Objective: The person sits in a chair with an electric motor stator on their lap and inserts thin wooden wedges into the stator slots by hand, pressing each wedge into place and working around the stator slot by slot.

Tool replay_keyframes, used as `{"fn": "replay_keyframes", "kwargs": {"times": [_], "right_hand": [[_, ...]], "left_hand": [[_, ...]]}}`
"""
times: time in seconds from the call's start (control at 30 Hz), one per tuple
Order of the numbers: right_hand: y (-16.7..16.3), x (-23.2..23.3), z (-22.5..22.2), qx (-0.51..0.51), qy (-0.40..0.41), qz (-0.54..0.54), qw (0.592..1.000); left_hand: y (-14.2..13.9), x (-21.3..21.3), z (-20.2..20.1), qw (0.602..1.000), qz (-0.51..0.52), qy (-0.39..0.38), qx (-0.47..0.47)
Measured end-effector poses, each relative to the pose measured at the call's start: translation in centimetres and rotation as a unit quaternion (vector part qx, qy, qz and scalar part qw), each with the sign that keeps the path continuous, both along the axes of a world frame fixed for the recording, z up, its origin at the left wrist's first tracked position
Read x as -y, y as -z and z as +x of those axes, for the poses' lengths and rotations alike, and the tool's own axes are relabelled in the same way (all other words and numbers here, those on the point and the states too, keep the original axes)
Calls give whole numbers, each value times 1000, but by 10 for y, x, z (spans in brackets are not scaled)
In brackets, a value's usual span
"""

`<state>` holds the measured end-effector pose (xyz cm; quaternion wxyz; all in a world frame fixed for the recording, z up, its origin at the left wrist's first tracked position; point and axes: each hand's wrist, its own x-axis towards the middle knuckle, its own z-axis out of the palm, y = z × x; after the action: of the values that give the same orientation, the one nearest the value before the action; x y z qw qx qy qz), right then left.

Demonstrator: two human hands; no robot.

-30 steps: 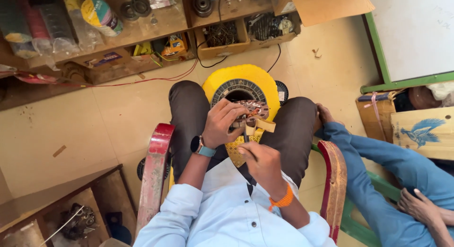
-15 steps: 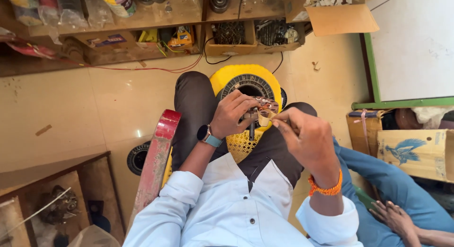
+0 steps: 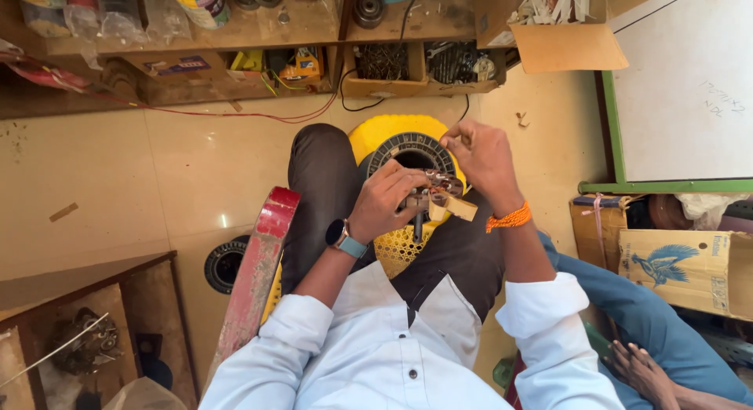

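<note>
I sit with a round yellow housing (image 3: 375, 135) holding a black ring-shaped motor core (image 3: 396, 144) between my knees. My left hand (image 3: 388, 200), with a watch on the wrist, grips a small copper-wound motor part (image 3: 436, 184) over my lap. Small tan paper pieces (image 3: 461, 208) stick out beside that part. My right hand (image 3: 480, 155), an orange thread band at its wrist, is raised just right of the part with its fingers pinched near the core's rim; what they pinch is too thin to make out.
A red chair arm (image 3: 256, 274) runs along my left side. Wooden shelves (image 3: 314, 25) with parts, wires and boxes line the far wall. Another person in blue trousers (image 3: 651, 324) sits at my right beside cardboard boxes (image 3: 682, 269). A black ring (image 3: 224, 262) lies on the floor.
My right hand has risen from below the motor part to above and right of it. The view has shifted so the shelves sit higher in frame.
</note>
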<state>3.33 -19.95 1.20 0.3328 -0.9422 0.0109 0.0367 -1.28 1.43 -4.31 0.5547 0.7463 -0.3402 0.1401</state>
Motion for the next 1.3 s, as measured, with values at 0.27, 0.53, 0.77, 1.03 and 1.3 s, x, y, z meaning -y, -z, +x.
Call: {"fn": "replay_keyframes", "kwargs": {"times": [0.27, 0.53, 0.77, 1.03, 1.3], "right_hand": [[5, 29, -20, -8, 49, 56, 997], [-35, 43, -61, 3, 122, 65, 990], [-31, 40, -106, -50, 203, 184, 960], [-17, 11, -150, 33, 99, 219, 970], [24, -10, -148, 146, 4, 184, 972]], "left_hand": [[-20, 1, 1, 983, -4, 31, -182], [-41, 6, 9, 981, 80, 55, -170], [-34, 11, 14, 981, 68, 58, -175], [-30, 14, 15, 980, 51, 56, -183], [-29, 14, 16, 981, 65, 62, -170]]}}
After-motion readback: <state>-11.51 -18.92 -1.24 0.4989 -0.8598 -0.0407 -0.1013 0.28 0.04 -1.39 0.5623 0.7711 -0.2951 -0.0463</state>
